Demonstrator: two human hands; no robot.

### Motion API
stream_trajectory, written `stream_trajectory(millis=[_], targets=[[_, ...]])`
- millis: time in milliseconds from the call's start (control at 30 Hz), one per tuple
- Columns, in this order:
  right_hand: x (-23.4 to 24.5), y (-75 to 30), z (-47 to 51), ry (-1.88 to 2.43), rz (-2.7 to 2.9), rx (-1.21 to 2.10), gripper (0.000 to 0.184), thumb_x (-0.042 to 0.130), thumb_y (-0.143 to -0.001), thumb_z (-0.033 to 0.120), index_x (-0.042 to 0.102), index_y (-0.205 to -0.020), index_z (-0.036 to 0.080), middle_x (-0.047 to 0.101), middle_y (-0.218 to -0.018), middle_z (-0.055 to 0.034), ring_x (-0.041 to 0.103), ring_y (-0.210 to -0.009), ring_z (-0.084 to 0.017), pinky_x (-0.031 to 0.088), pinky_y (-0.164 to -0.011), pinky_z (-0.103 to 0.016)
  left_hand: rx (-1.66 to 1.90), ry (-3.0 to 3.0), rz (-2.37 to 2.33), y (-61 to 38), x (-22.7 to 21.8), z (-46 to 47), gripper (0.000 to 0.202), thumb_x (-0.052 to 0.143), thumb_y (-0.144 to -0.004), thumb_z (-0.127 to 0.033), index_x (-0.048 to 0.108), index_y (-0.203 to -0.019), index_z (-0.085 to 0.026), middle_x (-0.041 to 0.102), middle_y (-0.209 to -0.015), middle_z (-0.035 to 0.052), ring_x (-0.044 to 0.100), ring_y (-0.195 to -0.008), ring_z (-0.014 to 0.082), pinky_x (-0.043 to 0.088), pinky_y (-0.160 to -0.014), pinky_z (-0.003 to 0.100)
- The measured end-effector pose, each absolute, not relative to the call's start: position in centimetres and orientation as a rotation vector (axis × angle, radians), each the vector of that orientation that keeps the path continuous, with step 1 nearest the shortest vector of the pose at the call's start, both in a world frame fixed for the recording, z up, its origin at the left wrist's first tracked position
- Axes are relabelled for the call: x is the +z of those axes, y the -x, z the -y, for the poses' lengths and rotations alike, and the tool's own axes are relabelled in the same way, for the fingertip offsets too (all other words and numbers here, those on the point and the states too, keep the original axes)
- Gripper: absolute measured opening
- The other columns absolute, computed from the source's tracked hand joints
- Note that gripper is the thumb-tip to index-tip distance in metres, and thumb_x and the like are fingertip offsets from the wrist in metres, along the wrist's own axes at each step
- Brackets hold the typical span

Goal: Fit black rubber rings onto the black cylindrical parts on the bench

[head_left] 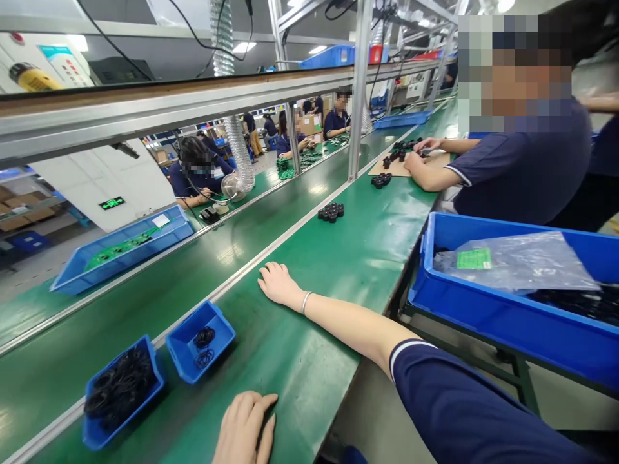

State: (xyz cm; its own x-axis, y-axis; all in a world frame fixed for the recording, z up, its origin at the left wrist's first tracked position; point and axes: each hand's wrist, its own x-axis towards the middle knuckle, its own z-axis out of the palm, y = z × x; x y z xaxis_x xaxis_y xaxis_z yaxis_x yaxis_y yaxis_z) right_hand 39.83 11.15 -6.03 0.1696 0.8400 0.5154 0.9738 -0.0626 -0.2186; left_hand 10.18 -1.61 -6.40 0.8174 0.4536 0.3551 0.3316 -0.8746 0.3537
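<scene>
My right hand (278,283) lies palm down on the green worktop (309,361), beside the metal rail, with fingers slightly bent and nothing visible in them. A silver bangle (305,302) circles that wrist. Closer to me, my left hand (245,426) rests on the same surface, thumb and fingers apart. To the left, a small blue bin (220,345) holds a few thin black rings (204,347). Beside it, another blue bin (155,386) is heaped with black rings (120,386). A cluster of round black parts (331,212) sits beyond my right hand.
At right stands a large blue crate (483,303) with a clear plastic bag (527,261) and black parts. A co-worker (522,161) handles black parts over a cardboard sheet (389,166). A metal post (358,96) rises beyond the belt (232,251); a blue tray (126,251) holds green boards.
</scene>
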Motion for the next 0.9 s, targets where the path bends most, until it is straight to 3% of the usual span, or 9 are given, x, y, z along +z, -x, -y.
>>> stream_trajectory(millis=[100, 267, 500, 667, 800, 900], targets=[[-5.9, -38.1, -11.4, 1.812, 1.827, -0.288, 0.026, 0.046, -0.104, 0.033, 0.063, -0.105, 0.013, 0.061, -0.116, -0.011, 0.055, -0.111, -0.024, 0.041, -0.098, -0.042, 0.53, -2.736, -0.639, -10.1, -5.4, 2.2, 0.025, 0.049, -0.1, -0.029, 0.059, -0.123, -0.024, 0.063, -0.102, 0.0088, 0.063, -0.096, 0.022, 0.055, -0.084, 0.036], [-5.8, -35.3, -10.6, 1.495, 2.094, -0.165, 0.044, 0.03, -0.109, 0.033, 0.063, -0.085, 0.015, 0.063, -0.087, -0.0093, 0.055, -0.088, -0.021, 0.037, -0.089, -0.037, 0.413, -2.708, -0.735, -10.3, -4.2, 2.9, 0.026, 0.047, -0.1, -0.022, 0.059, -0.123, -0.022, 0.062, -0.105, 0.0093, 0.06, -0.1, 0.0229, 0.053, -0.088, 0.041], [-5.8, -34.0, -9.6, 1.138, 2.342, -0.138, 0.049, 0.03, -0.108, 0.036, 0.064, -0.079, 0.015, 0.06, -0.08, -0.0088, 0.05, -0.081, -0.021, 0.037, -0.082, -0.035, 0.649, -2.735, -0.779, -9.7, -5.2, 3.1, 0.029, 0.048, -0.096, -0.013, 0.059, -0.122, -0.021, 0.062, -0.111, 0.0095, 0.058, -0.114, 0.0228, 0.052, -0.096, 0.039], [-5.9, -34.2, -9.6, 1.037, 2.399, -0.162, 0.049, 0.031, -0.108, 0.039, 0.064, -0.079, 0.016, 0.058, -0.079, -0.0084, 0.049, -0.08, -0.021, 0.037, -0.08, -0.034, 1.195, -2.754, -1.283, -7.2, -5.7, 0.3, 0.04, 0.053, -0.091, -0.008, 0.054, -0.129, -0.018, 0.048, -0.137, 0.0176, 0.04, -0.139, 0.0333, 0.038, -0.113, 0.055], [-6.0, -34.0, -9.7, 0.981, 2.423, -0.172, 0.047, 0.041, -0.104, 0.048, 0.064, -0.077, 0.017, 0.057, -0.078, -0.0077, 0.048, -0.079, -0.021, 0.039, -0.08, -0.034, 1.163, -2.779, -1.532, -4.1, -5.5, -3.3, 0.034, 0.053, -0.091, -0.012, 0.056, -0.125, -0.014, 0.037, -0.15, 0.0219, 0.032, -0.144, 0.0402, 0.036, -0.112, 0.062], [-6.2, -33.2, -9.7, 1.001, 2.397, -0.184, 0.049, 0.043, -0.103, 0.049, 0.064, -0.073, 0.017, 0.056, -0.075, -0.0077, 0.048, -0.077, -0.021, 0.04, -0.079, -0.034, 1.075, -2.808, -1.491, -2.3, -5.7, -5.0, 0.029, 0.05, -0.092, -0.012, 0.059, -0.119, -0.015, 0.043, -0.146, 0.0205, 0.039, -0.141, 0.0378, 0.041, -0.111, 0.059]])
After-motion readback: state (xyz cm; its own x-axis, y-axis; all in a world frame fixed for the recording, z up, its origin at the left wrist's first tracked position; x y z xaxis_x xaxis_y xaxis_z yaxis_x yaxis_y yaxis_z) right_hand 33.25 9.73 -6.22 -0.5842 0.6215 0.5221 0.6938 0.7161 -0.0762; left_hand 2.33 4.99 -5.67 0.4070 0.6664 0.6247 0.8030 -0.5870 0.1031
